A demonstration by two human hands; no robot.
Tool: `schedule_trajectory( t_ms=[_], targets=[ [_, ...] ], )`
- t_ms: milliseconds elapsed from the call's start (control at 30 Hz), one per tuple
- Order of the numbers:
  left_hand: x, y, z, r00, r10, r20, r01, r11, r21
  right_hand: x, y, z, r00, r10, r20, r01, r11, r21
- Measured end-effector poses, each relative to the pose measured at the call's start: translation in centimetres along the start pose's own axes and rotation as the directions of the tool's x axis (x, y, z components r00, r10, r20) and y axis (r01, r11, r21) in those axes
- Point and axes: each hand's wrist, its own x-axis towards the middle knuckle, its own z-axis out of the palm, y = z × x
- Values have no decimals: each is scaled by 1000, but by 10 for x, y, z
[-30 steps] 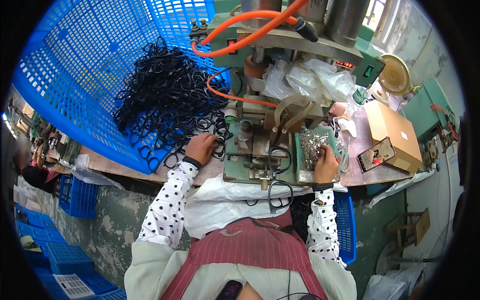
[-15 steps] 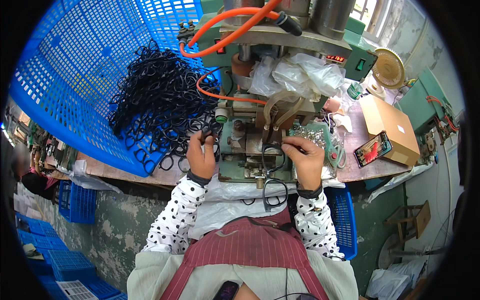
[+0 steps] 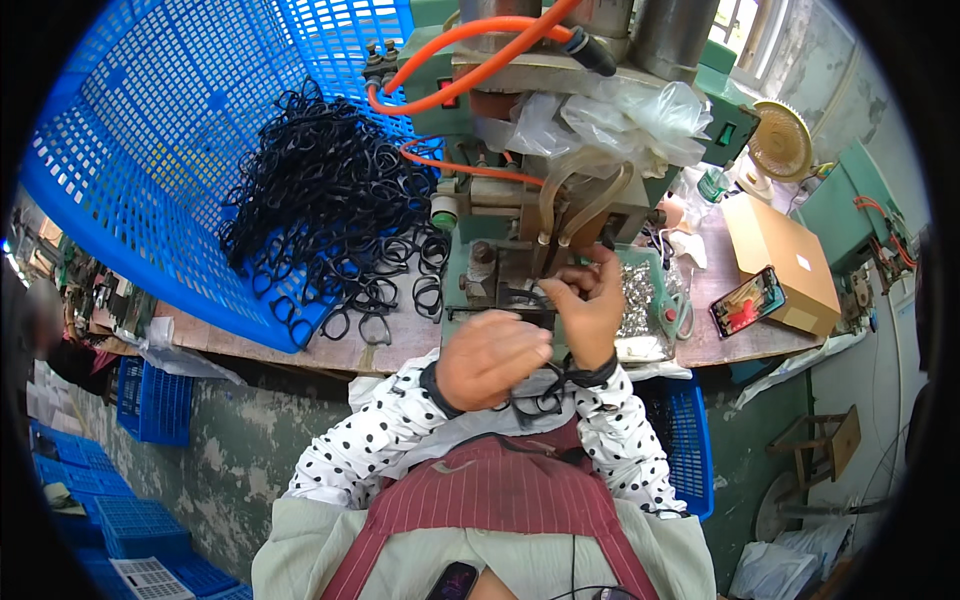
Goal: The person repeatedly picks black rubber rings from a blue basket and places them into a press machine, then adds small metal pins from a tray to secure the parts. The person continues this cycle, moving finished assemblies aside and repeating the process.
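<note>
My right hand (image 3: 590, 305) is at the die of a green press (image 3: 482, 262), thumb and forefinger pinched together; what sits between them is too small to make out. In front of the press, my left hand (image 3: 492, 360) is smeared by motion, its grip unclear. Just below and between both hands shows a black plastic eyeglass frame (image 3: 540, 402), partly hidden by my left hand. To the left, a large heap of black eyeglass frames (image 3: 330, 190) spills from a tipped blue basket (image 3: 130, 200) onto the table, several lying loose near the press.
Right of the press lies a green tray of small shiny metal parts (image 3: 638, 305), with green-handled scissors (image 3: 680, 312) beside it. Further right are a phone (image 3: 748, 302) and a cardboard box (image 3: 785, 260). Orange hoses (image 3: 450, 50) and clear plastic (image 3: 610, 125) hang above the die.
My left hand has moved right and nearer to me, from beside the heap to in front of the press. My right hand has shifted slightly left and further in at the die.
</note>
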Motion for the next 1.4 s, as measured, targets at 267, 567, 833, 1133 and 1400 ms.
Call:
schedule_trajectory(
  t_ms=[267,567,833,1133,1400],
  targets=[
    [0,-8,20,990,28,141,-16,996,-90,33,84,-134,970,-145,-195,-121,409,-904],
    [-7,-7,24,992,-13,122,29,991,-128,13,94,-125,952,-307,10,117,334,-935],
    [-27,-3,3,997,-72,35,60,965,257,16,96,-129,927,-373,-49,127,435,-892],
    [-159,-101,-74,711,-678,-186,435,215,875,14,100,-126,931,-341,-128,37,438,-898],
    [-124,-105,-90,805,-566,-179,500,484,718,13,98,-129,911,-391,-129,103,521,-848]
  ],
)
